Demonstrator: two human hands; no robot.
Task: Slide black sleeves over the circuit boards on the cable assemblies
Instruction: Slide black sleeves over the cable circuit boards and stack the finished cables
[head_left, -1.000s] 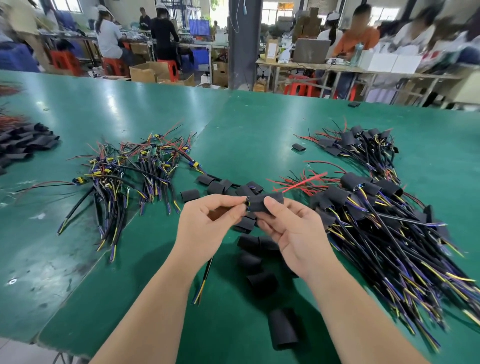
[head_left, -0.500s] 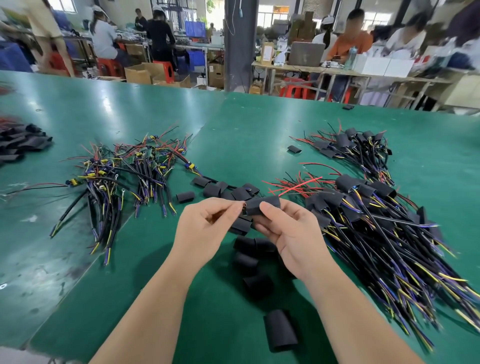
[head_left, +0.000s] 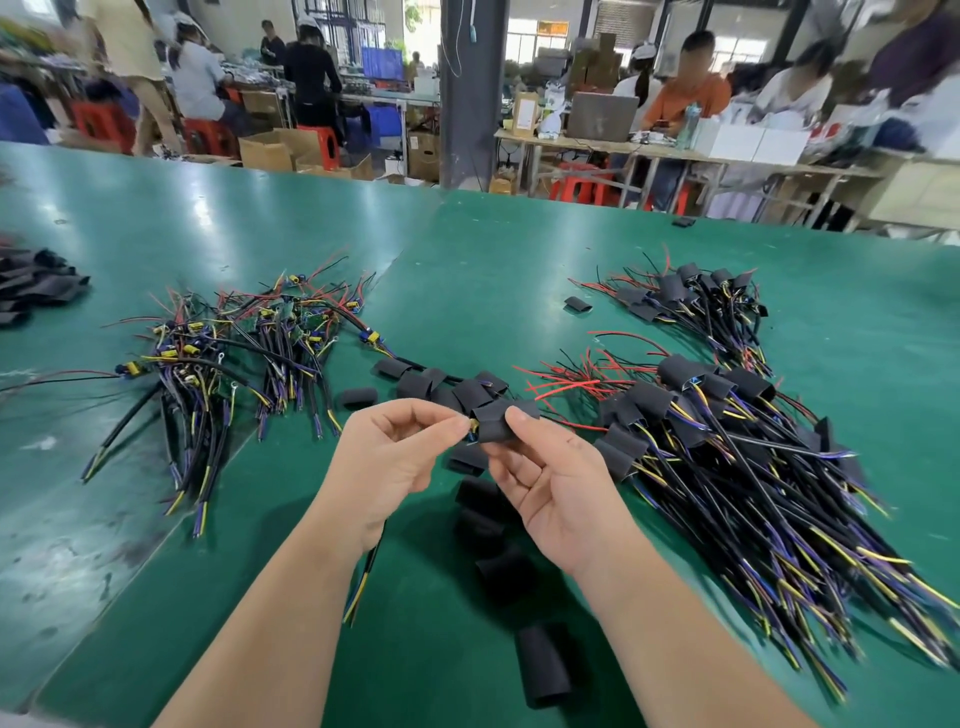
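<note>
table (head_left: 467, 270): green mat top, a seam running from the near left to the far middle; it carries everything below.
right pile (head_left: 737, 483): the biggest heap, cables with black sleeves already on their far ends, red wires poking out to the left, black, yellow and purple tails fanning to the near right.
left pile (head_left: 234, 358): cables with bare boards and yellow parts showing, tails pointing near.
far pile (head_left: 701, 306): a smaller bunch of sleeved cables at the far right, one lone sleeve (head_left: 577, 304) just to its left.
flat stack (head_left: 36, 280): black sleeves heaped at the far left edge.
loose sleeves (head_left: 543, 670): scattered on the mat under and near the hands, with a row more beyond the fingers.
left hand (head_left: 395, 457): thumb and forefinger pinch the cable end right at the sleeve mouth, the other fingers curled.
right hand (head_left: 550, 478): thumb on top, fingers beneath, pinching the held sleeve.
held cable (head_left: 363, 577): hangs below the left wrist, tips toward the near edge.
held sleeve (head_left: 498, 426): in the air between both hands, above the middle of the table.
board (head_left: 471, 427): only a small yellow bit shows at the sleeve's left mouth.
</note>
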